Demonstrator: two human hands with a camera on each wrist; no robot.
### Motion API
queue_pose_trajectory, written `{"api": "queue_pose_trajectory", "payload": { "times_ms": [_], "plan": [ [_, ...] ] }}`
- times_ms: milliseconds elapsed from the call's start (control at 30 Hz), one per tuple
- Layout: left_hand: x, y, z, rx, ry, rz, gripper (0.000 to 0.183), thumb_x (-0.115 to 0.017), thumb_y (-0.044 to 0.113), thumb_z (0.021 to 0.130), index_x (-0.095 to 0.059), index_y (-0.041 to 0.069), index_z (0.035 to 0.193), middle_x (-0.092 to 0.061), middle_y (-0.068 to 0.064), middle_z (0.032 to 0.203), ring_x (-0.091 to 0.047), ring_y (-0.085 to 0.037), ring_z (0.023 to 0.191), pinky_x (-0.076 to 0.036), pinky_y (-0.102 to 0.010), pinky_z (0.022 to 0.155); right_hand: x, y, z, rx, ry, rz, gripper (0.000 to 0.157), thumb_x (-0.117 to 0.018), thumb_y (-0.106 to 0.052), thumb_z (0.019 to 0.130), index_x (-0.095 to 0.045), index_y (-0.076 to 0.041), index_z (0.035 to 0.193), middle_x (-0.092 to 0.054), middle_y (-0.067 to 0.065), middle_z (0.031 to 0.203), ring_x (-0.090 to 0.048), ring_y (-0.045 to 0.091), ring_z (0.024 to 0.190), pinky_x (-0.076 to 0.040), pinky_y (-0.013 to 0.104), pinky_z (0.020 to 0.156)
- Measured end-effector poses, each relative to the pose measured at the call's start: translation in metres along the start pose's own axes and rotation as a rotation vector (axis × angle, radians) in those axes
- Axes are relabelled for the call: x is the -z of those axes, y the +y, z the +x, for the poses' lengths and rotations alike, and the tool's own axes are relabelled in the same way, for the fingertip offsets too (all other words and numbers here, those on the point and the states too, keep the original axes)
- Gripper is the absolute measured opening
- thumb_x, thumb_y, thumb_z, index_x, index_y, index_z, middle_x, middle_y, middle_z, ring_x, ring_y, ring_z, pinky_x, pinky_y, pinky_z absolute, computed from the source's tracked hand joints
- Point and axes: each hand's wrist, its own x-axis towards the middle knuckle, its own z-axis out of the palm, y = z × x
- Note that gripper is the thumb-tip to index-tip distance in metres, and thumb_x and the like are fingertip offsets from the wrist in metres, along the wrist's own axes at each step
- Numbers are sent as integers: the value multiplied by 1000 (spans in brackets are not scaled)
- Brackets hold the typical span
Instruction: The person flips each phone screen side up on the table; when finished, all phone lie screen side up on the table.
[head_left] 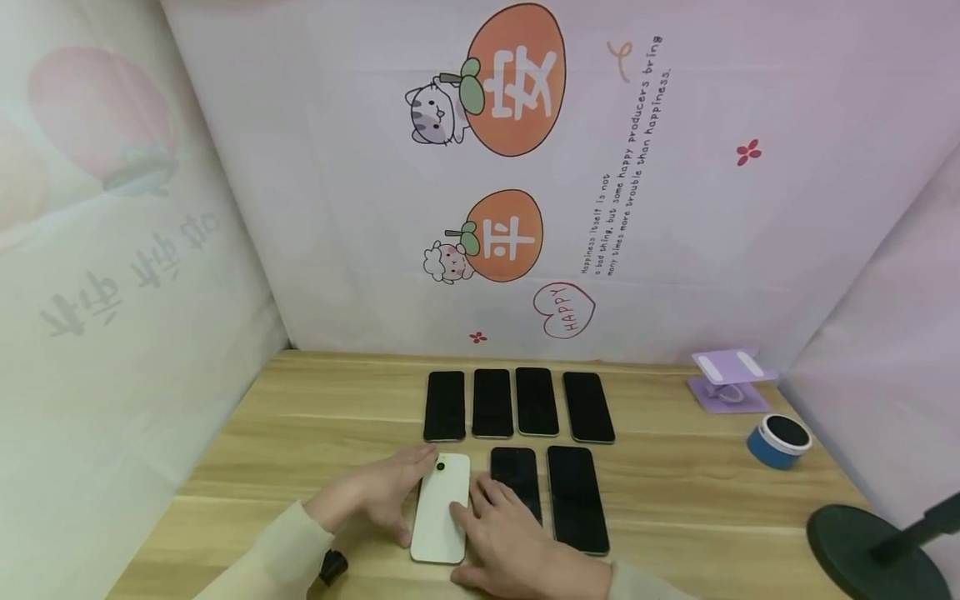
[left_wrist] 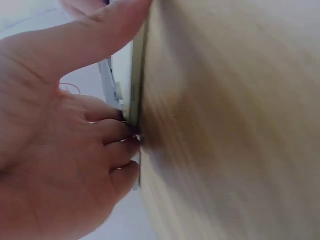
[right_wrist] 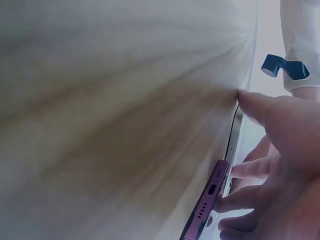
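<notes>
A white phone lies back side up on the wooden table, its camera at the far end. My left hand rests along its left side, fingertips at the far corner and thumb lower down; in the left wrist view the thumb lies over the phone's edge. My right hand is at the right side, one fingertip on the back and the thumb by the near right corner. A black phone sits partly hidden behind the right hand; its purple end shows in the right wrist view.
Another black phone lies right of the right hand. Farther back is a row of several black phones. At the right stand a purple phone stand, a blue round container and a dark round base. Printed sheets border the table.
</notes>
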Motion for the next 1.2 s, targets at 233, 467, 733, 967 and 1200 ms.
{"api": "queue_pose_trajectory", "payload": {
  "times_ms": [233,467,733,967,1200],
  "plan": [
    [-3,2,2,2,17,-30,126,-97,30,65,-24,-4,162,-20,-20,174,-23,-36,162,-25,-50,132,3,1,4,12,18,-62,75,-62,-66,95,-53,-18,152,-51,23,157,-49,36,149,-48,49,117],
    [-5,3,2,-24,74,-200,110,-89,11,75,-23,-12,159,-26,-30,169,-30,-41,158,-29,-55,129,5,0,5,21,15,-50,74,-63,-65,95,-53,-18,152,-55,21,154,-53,34,145,-50,46,115],
    [-3,15,11,135,194,-562,86,-68,-5,79,-32,-13,156,-39,-32,162,-43,-45,150,-36,-61,123,4,-1,5,38,48,-81,74,-64,-65,94,-55,-17,149,-58,21,151,-55,33,143,-52,44,112],
    [-7,22,20,228,330,-681,74,-67,0,82,-44,-8,152,-55,-28,152,-49,-43,145,-44,-60,116,3,-2,7,36,37,-75,74,-65,-63,94,-55,-16,150,-55,22,154,-53,34,146,-52,45,112],
    [-12,22,26,294,446,-939,65,-67,-3,84,-50,-8,146,-57,-31,147,-48,-49,145,-45,-61,116,1,-1,8,27,22,-61,74,-65,-64,94,-55,-17,150,-55,20,154,-52,33,146,-52,46,113]
  ]
}}
